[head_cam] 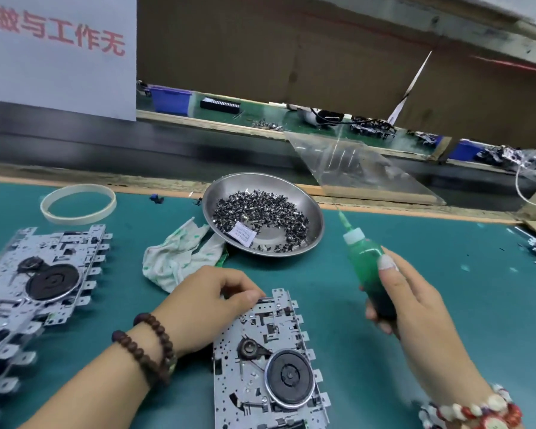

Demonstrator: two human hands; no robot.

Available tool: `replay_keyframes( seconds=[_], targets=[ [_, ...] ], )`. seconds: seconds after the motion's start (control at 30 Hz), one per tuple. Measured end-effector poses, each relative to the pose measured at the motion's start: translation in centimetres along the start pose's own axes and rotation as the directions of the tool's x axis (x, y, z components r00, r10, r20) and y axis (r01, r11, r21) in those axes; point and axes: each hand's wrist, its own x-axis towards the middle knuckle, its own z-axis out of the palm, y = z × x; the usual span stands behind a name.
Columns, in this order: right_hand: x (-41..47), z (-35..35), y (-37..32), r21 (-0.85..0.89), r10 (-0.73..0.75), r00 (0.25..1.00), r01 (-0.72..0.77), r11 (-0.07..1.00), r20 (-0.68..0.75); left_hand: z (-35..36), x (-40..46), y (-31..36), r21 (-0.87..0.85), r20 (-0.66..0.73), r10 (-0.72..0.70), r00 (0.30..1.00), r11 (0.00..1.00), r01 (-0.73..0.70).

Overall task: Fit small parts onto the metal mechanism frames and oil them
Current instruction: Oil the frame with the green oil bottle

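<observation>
A: Head view, assembly bench: left hand (212, 308) rests curled on the top edge of a metal mechanism frame (268, 363) lying flat on the green mat (446, 305), fingertips pinching at something small there; whether a part sits between them cannot be told.

B: And the other hand?

A: Right hand (415, 308) is wrapped round a green oil bottle (369, 270), thumb pressed on its side, the needle nozzle (342, 216) pointing up and away from the frame, well apart from it.

B: So oiling is not under way?

A: Not at this instant, as I read it. The nozzle is off the work. The likely step in hand is seating or checking a part at the frame's upper edge, with oil ready to follow.

B: What looks done?

A: A stack of similar frames (41, 292) lies at the left of the mat, blurred. Whether those are finished or waiting cannot be told from here.

B: And what is left?

A: Plenty, by appearance. The steel dish (316, 224) beyond the hands holds a large heap of small dark parts (260, 212) with a paper label (243, 233) among them.

B: Anything else on the bench?

A: A crumpled white cloth (177, 258) just beside the dish, a pale ring of tape (78, 204) at the far left, a clear plastic sheet (353, 162) leaning at the mat's far edge.
</observation>
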Motion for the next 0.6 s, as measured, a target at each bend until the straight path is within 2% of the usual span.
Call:
replay_keyframes(
  seconds=[0.07,0.13,0.2,0.27,0.37,0.43,0.5,0.6],
  targets=[
    [-0.6,0.0,0.0,0.089,0.056,0.998,-0.056,0.994,0.001,-0.1,0.1,0.0,-0.03,0.024,-0.026,0.999,0.999,0.027],
    [-0.9,0.0,0.1,0.277,0.1,0.995,-0.091,0.957,-0.018,-0.2,0.0,0.0,-0.082,0.04,-0.058,0.997,0.995,0.061],
    [-0.9,0.0,-0.2,0.525,0.14,0.99,-0.114,0.843,-0.01,-0.2,-0.1,0.0,-0.149,0.057,-0.109,0.992,0.982,0.116],
    [-0.7,0.0,-0.6,0.718,0.182,0.983,-0.148,0.68,0.03,-0.2,-0.2,0.2,-0.2,0.082,-0.159,0.984,0.964,0.173],
    [-0.7,0.1,-0.6,0.813,0.194,0.974,-0.205,0.545,0.116,-0.2,-0.2,0.2,-0.214,0.091,-0.192,0.977,0.955,0.208],
    [-0.8,0.3,-0.6,0.804,0.189,0.973,-0.219,0.552,0.134,-0.2,-0.2,0.3,-0.221,0.091,-0.207,0.974,0.95,0.222],
    [-1.1,0.7,-0.5,0.724,0.156,0.985,-0.164,0.67,0.078,-0.2,-0.2,0.3,-0.228,0.095,-0.209,0.973,0.947,0.225],
    [-1.5,1.5,-0.4,0.521,0.016,1.0,-0.008,0.853,-0.012,-0.1,-0.2,0.3,-0.244,0.105,-0.216,0.971,0.941,0.236]
  ],
)
